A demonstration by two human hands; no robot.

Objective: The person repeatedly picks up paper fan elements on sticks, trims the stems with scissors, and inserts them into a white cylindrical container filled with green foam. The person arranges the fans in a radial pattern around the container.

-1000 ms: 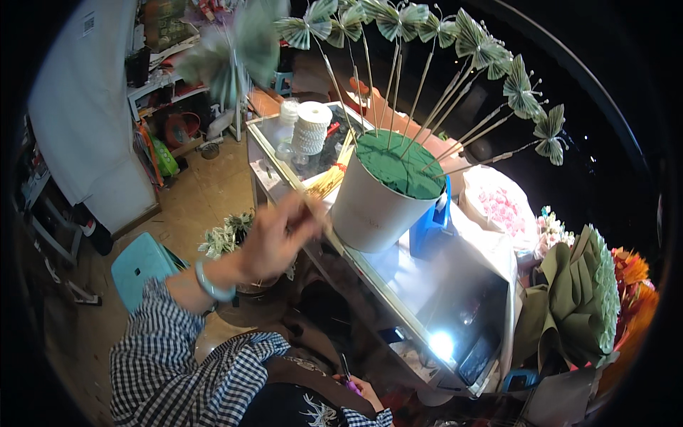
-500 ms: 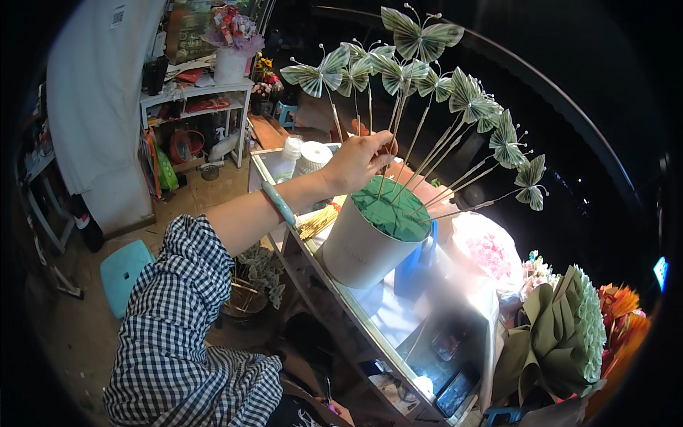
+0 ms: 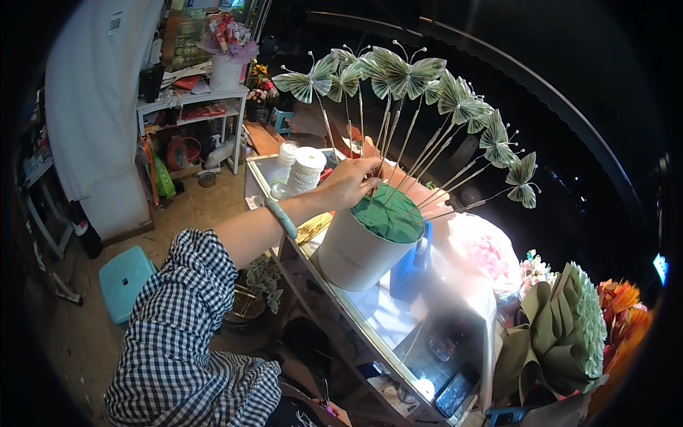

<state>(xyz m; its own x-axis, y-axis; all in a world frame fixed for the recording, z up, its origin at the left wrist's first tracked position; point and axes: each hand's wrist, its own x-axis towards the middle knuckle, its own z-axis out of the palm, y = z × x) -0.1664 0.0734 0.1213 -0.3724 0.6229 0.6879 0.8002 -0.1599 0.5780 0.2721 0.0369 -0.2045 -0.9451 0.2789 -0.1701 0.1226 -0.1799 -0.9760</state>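
My left hand (image 3: 352,183), a pale green bangle (image 3: 282,217) on its wrist, pinches a thin stick just above the green foam (image 3: 388,213) filling a round white bucket (image 3: 359,257). Atop the stick appears to be the large pleated-paper butterfly (image 3: 408,73), wings spread at the centre of the fan. Several more green paper butterflies (image 3: 311,80) stand on sticks in the foam, arching from left to right. Only part of my right hand (image 3: 341,414) shows at the lower edge, closed around a small pink-handled tool (image 3: 329,408) with a thin upright blade; the rest is hidden.
The bucket stands on a glass-topped counter (image 3: 377,331), by a blue object (image 3: 407,269), white spools (image 3: 309,169) and yellow sticks (image 3: 314,228). Wrapped pink flowers (image 3: 489,256), an olive-wrapped bouquet (image 3: 548,324) and phones (image 3: 455,391) sit rightward. A turquoise stool (image 3: 126,282) stands left.
My left hand has come down toward the foam, still pinching the stick. The large butterfly has sunk from above the others to about their level. My right hand stays low.
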